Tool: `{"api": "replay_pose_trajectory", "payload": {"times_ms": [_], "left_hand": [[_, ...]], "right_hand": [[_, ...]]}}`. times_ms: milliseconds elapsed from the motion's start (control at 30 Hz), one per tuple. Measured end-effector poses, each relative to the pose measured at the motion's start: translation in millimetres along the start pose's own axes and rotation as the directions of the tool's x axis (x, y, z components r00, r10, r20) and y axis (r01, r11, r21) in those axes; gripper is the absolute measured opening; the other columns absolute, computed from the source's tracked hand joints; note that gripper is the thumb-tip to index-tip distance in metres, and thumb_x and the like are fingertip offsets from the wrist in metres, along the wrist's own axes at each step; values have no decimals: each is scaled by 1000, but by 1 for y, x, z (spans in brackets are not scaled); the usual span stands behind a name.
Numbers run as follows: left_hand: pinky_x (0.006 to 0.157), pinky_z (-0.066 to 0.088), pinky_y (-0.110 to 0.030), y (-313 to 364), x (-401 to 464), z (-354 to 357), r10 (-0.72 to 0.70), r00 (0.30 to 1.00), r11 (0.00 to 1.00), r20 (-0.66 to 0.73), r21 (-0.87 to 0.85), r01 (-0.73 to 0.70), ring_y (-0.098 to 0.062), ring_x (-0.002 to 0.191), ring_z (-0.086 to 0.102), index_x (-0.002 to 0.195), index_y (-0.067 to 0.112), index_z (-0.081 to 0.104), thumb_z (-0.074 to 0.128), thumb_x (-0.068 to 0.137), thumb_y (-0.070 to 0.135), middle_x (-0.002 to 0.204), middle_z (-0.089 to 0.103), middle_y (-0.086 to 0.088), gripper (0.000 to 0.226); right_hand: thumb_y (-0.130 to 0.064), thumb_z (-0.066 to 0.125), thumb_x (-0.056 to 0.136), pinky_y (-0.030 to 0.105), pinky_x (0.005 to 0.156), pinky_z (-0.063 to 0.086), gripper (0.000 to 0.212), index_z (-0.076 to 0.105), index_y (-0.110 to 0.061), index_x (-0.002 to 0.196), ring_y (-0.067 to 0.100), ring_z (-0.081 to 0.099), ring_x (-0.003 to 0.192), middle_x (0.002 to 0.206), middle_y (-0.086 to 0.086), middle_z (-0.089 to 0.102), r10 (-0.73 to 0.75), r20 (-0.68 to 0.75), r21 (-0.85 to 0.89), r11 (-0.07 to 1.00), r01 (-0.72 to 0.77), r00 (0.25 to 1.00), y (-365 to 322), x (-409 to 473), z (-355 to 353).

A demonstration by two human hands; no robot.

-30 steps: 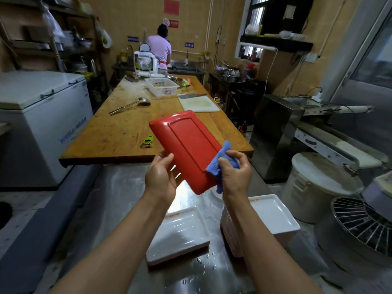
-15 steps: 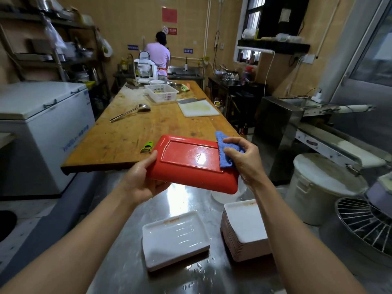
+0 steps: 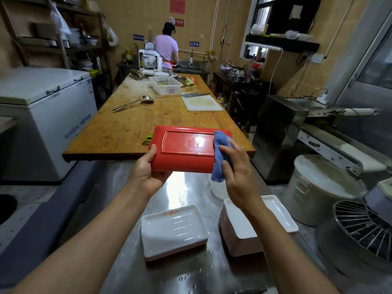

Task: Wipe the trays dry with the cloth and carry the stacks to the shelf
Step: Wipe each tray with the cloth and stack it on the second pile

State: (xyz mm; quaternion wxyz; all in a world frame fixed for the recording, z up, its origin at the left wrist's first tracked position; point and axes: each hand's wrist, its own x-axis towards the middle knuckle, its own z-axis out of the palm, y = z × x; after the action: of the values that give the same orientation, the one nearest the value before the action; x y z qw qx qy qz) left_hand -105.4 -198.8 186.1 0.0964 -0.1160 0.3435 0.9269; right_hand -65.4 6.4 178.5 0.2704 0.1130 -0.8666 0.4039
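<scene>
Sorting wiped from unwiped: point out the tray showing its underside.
The red tray, held up in the left hand; the white trays on the steel counter lie face up.

Wooden table (image 3: pixel 135 126) ahead: ladle (image 3: pixel 135 102), white basket (image 3: pixel 165 85), cutting board (image 3: pixel 203 103). Chest freezer (image 3: pixel 42 115) left; person (image 3: pixel 166 48) far.
</scene>
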Motion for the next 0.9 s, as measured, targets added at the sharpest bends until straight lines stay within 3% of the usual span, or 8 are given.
{"api": "replay_pose_trajectory", "payload": {"times_ms": [167, 333, 400, 500, 700, 900], "left_hand": [[46, 54, -26, -6, -3, 3, 36, 999, 999, 15, -17, -36, -13, 56, 69, 90, 13, 63, 54, 93, 31, 66, 72, -2, 20], [50, 55, -28, -14, -11, 10, 117, 988, 986, 98, 109, -127, -15, 63, 70, 107, 11, 60, 47, 96, 31, 78, 72, -7, 26], [57, 58, -30, -17, -14, 10, 125, 984, 979, 128, 145, -143, -18, 73, 69, 115, 12, 59, 44, 96, 32, 93, 70, -11, 31], [69, 58, -30, -19, -17, 9, 178, 977, 963, 122, 184, -198, -16, 77, 69, 114, 12, 61, 40, 98, 36, 94, 70, -8, 35], [59, 57, -29, -18, -22, -1, 189, 975, 918, 120, 332, -219, -13, 76, 71, 97, 20, 66, 37, 96, 47, 88, 74, -1, 39], [60, 56, -26, -17, -22, -6, 202, 968, 914, 146, 327, -240, -13, 77, 70, 99, 17, 66, 42, 96, 39, 87, 74, -2, 33]], "right_hand": [[-16, 46, 91, 37, 114, 22, 37, 55, -9, 126, 28, 31, 138, 143, 7, 43, -60, -75, -168, 985, 46, 995, -4, -14, 11], [-13, 60, 85, 53, 108, 32, 40, 57, -11, 125, 35, 46, 128, 134, 10, 54, -189, -23, -398, 902, 165, 982, -18, -19, 38], [-16, 59, 87, 51, 109, 31, 41, 55, -14, 128, 32, 45, 129, 136, 7, 53, -213, -1, -392, 899, 196, 977, -28, -19, 50], [-20, 54, 90, 49, 111, 28, 42, 52, -18, 132, 29, 42, 133, 140, 4, 50, -222, 40, -374, 901, 221, 974, -42, -15, 62], [-31, 30, 98, 38, 118, 9, 46, 31, -31, 145, 18, 16, 144, 156, -5, 22, -134, 260, -339, 914, 220, 956, -57, 19, 64], [-32, 37, 98, 38, 111, 19, 42, 40, -31, 141, 19, 29, 134, 151, -1, 31, -146, 261, -356, 904, 235, 954, -63, 41, 65]]}}
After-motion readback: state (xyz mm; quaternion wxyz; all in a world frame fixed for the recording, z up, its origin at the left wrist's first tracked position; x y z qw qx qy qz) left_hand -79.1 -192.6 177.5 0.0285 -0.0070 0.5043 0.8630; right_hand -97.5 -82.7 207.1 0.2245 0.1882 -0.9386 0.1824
